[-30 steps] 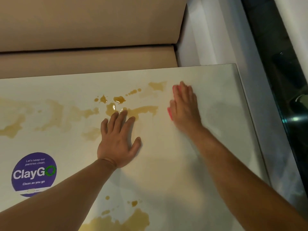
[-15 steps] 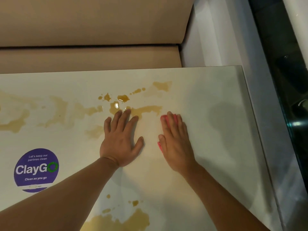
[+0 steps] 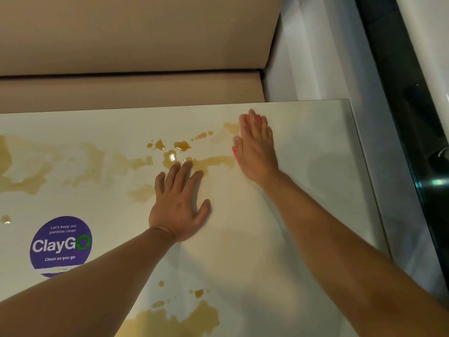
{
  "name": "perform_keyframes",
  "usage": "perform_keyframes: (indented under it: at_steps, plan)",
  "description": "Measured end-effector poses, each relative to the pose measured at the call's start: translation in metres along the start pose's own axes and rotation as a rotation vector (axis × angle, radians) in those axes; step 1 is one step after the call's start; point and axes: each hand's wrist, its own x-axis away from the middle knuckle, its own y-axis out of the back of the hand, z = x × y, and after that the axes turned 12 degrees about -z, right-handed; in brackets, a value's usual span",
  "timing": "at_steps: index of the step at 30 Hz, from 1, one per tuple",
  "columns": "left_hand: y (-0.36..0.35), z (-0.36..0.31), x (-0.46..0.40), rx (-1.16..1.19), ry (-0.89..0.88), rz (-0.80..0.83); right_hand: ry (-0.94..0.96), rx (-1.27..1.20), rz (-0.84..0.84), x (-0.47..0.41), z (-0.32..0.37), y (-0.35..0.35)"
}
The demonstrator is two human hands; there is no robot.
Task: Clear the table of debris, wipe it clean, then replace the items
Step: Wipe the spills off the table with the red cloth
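An office pantry: a purple sticker (image 3: pixel 60 246) on the table (image 3: pixel 303 215) reads "Let's keep our pantries clean"

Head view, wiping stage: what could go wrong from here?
The left hand lies flat with its fingertips at the brown spill; it may smear liquid onto wiped table. The pink cloth under the right hand is small, so it may push liquid around rather than soak it up. Puddles near the sticker and the near edge could get missed.
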Motion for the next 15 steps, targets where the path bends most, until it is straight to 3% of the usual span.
perform_keyframes:
  at_steps: [7, 11, 15]
  plan:
    - [-0.001, 0.002, 0.000, -0.007, -0.024, -0.009, 0.100, -0.058, 0.074, 0.137, 0.030, 0.016]
    - [-0.002, 0.002, 0.000, 0.012, -0.016, -0.004, 0.134, -0.019, 0.061, 0.097, 0.015, 0.012]
    - [0.000, 0.002, 0.001, 0.023, -0.014, 0.020, -0.064, 0.057, 0.029, 0.036, 0.011, 0.005]
